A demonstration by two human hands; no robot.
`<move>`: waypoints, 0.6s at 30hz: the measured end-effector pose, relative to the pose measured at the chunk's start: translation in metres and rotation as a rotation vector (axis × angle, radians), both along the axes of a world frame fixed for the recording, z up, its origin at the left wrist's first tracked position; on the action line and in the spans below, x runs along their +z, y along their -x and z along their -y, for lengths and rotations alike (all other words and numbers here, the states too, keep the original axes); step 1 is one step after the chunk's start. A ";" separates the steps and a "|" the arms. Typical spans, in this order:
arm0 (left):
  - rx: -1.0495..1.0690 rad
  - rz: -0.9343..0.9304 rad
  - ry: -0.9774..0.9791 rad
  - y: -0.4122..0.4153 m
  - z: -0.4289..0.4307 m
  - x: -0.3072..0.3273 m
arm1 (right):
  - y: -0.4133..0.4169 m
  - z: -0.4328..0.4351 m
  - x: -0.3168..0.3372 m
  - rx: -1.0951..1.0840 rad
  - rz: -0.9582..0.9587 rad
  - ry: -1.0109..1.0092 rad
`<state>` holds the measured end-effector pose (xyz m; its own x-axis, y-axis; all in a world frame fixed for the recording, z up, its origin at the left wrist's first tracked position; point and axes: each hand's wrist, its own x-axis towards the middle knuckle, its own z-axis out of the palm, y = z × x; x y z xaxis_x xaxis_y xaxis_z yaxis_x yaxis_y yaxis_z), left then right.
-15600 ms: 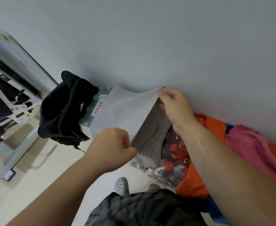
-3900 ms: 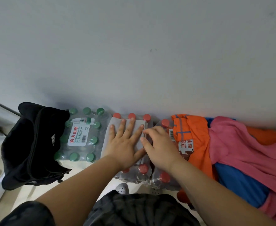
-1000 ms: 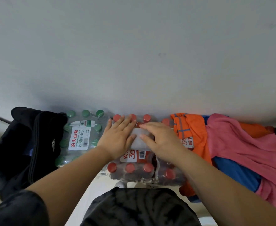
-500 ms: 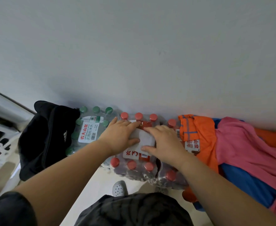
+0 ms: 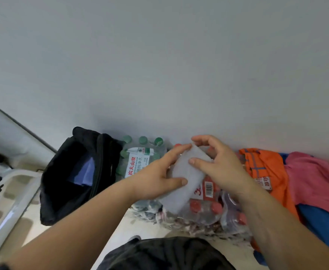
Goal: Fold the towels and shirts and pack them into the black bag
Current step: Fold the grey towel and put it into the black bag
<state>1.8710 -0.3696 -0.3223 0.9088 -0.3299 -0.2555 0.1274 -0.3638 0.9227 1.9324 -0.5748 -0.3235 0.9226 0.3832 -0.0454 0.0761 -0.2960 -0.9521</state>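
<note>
A small folded grey towel [image 5: 187, 176] is lifted just above the red-capped bottle pack. My left hand [image 5: 156, 178] grips its left side, thumb on top. My right hand [image 5: 216, 162] pinches its far right end between thumb and fingers. The black bag [image 5: 70, 178] stands open to the left against the wall, with a folded blue cloth [image 5: 84, 172] inside. A pile of clothes lies at the right: an orange shirt [image 5: 261, 166], a pink one [image 5: 315, 180] and a blue one [image 5: 323, 225].
A shrink-wrapped pack of green-capped water bottles [image 5: 138, 158] sits between the bag and the red-capped pack [image 5: 208, 207]. The grey wall [image 5: 159, 65] is right behind everything. A white metal frame [image 5: 8, 195] stands at the far left on the pale floor.
Both hands pressed the towel flat on the bottle pack before. Now they have picked the folded towel up and tilted it; the view has swung so the bag's opening shows.
</note>
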 end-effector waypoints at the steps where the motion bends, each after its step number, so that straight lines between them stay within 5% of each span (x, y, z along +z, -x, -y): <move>1: -0.004 0.021 0.038 0.009 -0.014 0.004 | 0.006 -0.016 0.007 -0.010 0.007 -0.018; 13: 0.259 0.040 0.231 0.092 -0.215 0.008 | 0.057 -0.229 0.017 0.154 0.001 0.080; 18: 0.524 -0.086 0.109 0.113 -0.295 -0.045 | 0.062 -0.274 -0.010 0.303 0.308 0.508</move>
<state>1.7576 -0.0745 -0.3675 0.9360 0.1331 -0.3260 0.3429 -0.1343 0.9297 1.8704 -0.3012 -0.3336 0.7771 0.6281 -0.0402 0.4728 -0.6248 -0.6214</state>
